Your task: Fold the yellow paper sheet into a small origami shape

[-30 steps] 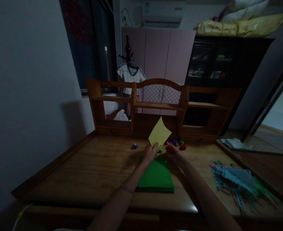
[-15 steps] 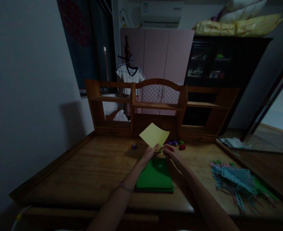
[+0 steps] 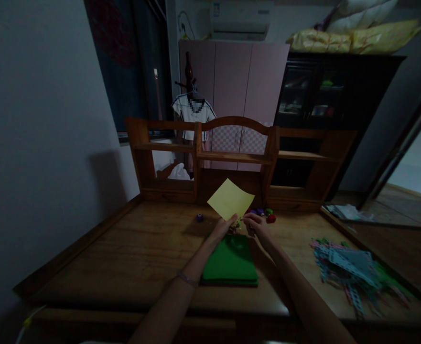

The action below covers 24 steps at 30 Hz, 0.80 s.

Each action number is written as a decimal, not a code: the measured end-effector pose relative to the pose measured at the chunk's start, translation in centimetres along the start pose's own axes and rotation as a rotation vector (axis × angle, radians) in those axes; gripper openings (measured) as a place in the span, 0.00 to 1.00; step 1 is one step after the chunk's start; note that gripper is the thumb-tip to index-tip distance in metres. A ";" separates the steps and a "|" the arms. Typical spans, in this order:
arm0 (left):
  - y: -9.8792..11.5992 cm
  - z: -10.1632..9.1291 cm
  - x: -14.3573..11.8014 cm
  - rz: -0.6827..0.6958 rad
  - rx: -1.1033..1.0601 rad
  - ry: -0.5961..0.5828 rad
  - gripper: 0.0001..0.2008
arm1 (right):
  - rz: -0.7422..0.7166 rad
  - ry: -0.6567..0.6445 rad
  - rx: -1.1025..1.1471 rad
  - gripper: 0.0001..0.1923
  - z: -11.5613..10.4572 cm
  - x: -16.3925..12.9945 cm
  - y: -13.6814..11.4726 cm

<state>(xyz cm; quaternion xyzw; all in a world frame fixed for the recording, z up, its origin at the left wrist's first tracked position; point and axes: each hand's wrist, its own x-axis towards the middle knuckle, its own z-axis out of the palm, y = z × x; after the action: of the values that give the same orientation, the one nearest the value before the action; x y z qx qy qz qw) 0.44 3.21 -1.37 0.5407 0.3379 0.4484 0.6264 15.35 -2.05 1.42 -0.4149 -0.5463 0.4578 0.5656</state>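
**Yellow paper sheet held above desk, both hands at its lower corner**

Yellow square paper sheet (image 3: 231, 199) is raised off the wooden desk top (image 3: 134, 253), tilted with one corner pointing down toward the hands. The left hand (image 3: 223, 229) pinches that lower corner between thumb and fingers. The right hand (image 3: 256, 225) sits just beside the left hand, its fingers curled and closed at the same lower edge of the sheet; the dim light does not let me confirm whether it grips the paper itself or a small item at the paper's edge.

Directly below both hands, and nearer the person, lies a flat stack of green felt-like sheets (image 3: 231, 262), resting on the desk. The sheet in hand is clear of this stack.

Just beyond the right hand, a cluster of small coloured round pieces (image 3: 265, 214), red, green and purple, lies on the desk. A single small purple round piece (image 3: 199, 218) lies apart, beyond and to the left of the left hand.

Well to the right of the right hand, a loose pile of pale blue and pink perforated paper strips (image 3: 350, 270) is spread over the desk.

Beyond the hands, at the far edge of the desk, stands a wooden shelf unit (image 3: 239, 157). A thin bracelet (image 3: 188, 279) is visible on the left wrist.
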 end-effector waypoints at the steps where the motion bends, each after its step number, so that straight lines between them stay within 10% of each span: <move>1: 0.0 0.0 0.0 0.003 0.004 -0.001 0.28 | -0.001 0.000 -0.008 0.11 0.0 0.1 0.2; 7: 0.2 0.5 -0.2 0.111 0.079 0.097 0.27 | 0.002 0.018 -0.029 0.12 -0.4 0.6 1.0; 14: 3.5 -0.3 -1.8 0.655 0.506 0.762 0.34 | 0.022 0.034 -0.014 0.13 -0.2 0.6 0.8; 24: 1.3 1.1 -1.7 0.436 0.581 0.138 0.20 | -0.017 0.020 -0.169 0.15 -0.6 0.7 1.3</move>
<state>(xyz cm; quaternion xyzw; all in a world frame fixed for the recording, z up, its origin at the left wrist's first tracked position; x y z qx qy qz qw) 0.54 1.30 -0.02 0.7237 0.3695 0.4921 0.3124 15.87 -0.99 0.27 -0.4611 -0.5810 0.4009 0.5378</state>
